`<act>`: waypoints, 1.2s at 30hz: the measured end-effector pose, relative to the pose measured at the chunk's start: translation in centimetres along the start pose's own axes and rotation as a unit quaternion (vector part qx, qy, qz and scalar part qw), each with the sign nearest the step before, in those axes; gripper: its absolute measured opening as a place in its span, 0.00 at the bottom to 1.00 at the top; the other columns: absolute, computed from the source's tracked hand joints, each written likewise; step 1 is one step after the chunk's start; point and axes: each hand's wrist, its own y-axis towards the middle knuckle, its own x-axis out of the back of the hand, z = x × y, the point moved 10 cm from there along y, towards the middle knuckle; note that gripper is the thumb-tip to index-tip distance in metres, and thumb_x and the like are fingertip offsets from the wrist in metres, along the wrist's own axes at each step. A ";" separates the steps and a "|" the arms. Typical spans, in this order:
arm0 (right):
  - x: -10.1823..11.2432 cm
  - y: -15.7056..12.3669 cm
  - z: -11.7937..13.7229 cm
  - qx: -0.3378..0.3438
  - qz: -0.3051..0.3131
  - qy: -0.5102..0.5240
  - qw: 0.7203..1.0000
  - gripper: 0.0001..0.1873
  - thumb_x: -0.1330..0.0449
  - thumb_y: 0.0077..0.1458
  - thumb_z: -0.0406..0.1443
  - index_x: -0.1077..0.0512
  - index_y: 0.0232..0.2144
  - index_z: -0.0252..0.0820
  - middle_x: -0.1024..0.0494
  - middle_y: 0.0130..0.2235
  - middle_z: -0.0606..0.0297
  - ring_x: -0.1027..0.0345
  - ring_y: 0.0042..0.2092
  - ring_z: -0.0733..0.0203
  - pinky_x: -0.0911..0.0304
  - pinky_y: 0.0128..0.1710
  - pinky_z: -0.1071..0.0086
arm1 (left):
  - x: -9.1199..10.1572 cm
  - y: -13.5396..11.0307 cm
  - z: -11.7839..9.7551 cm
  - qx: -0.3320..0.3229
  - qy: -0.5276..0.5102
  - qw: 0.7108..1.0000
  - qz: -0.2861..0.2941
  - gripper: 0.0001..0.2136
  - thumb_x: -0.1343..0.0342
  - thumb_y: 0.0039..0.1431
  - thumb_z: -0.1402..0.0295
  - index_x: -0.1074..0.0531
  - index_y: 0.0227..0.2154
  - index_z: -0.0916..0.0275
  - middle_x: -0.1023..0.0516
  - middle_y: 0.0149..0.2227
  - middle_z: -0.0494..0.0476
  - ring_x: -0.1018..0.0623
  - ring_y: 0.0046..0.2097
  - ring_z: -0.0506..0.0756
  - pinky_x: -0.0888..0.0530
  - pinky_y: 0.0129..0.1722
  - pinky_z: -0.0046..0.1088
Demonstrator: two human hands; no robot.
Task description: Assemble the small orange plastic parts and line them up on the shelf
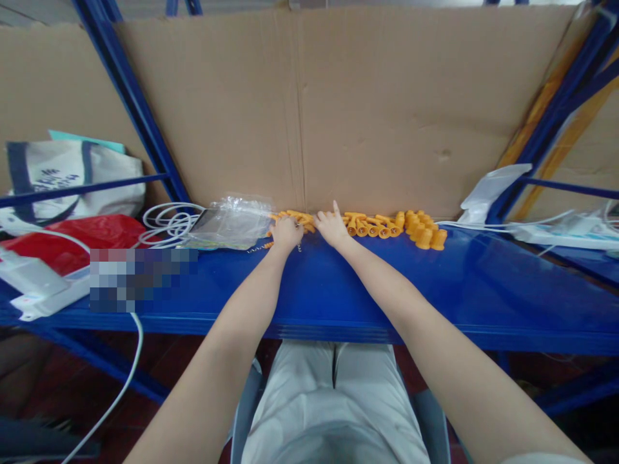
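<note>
My left hand is closed among small orange plastic pieces, its fingers curled over one of them. A thin metal spiral shows just below its fingertips. Close by on the right, my right hand has one finger raised while the others bend down together over the orange pieces; what is between those fingertips is hidden. A row of orange pieces with round, cup-like ends lies to the right of this hand. Left of my left hand, another metal spiral with an orange end rests on the blue shelf.
Orange cup-shaped caps stand grouped at the right. Clear plastic bags and coiled white cable lie left, near a red bag and a white power strip. Cardboard forms the back wall between blue posts.
</note>
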 end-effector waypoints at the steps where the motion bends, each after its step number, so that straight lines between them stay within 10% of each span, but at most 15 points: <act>1: -0.2 -0.1 0.0 -0.002 0.002 -0.010 1.000 0.25 0.55 0.67 0.27 0.26 0.58 0.37 0.21 0.50 0.49 0.27 0.54 0.47 0.71 0.72 0.36 | 0.3 0.0 0.2 0.010 -0.003 1.000 -0.006 0.14 0.48 0.63 0.68 0.19 0.44 0.64 0.19 0.52 0.70 0.23 0.57 0.68 0.28 0.56 0.48; 25: -1.6 -1.7 -1.6 -0.081 0.062 0.021 0.995 0.27 0.56 0.65 0.25 0.25 0.57 0.34 0.22 0.56 0.46 0.32 0.61 0.46 0.72 0.71 0.35 | 1.1 1.1 2.4 0.063 -0.167 0.980 -0.093 0.07 0.45 0.62 0.67 0.28 0.29 0.61 0.18 0.39 0.65 0.19 0.46 0.63 0.26 0.46 0.35; 36: 1.3 -2.2 -4.0 -0.077 0.045 0.008 0.996 0.24 0.52 0.63 0.30 0.24 0.55 0.33 0.22 0.52 0.46 0.31 0.58 0.45 0.66 0.70 0.35 | 1.6 1.0 2.4 0.061 -0.213 0.970 -0.103 0.09 0.47 0.66 0.64 0.32 0.29 0.59 0.20 0.35 0.59 0.20 0.42 0.59 0.27 0.44 0.31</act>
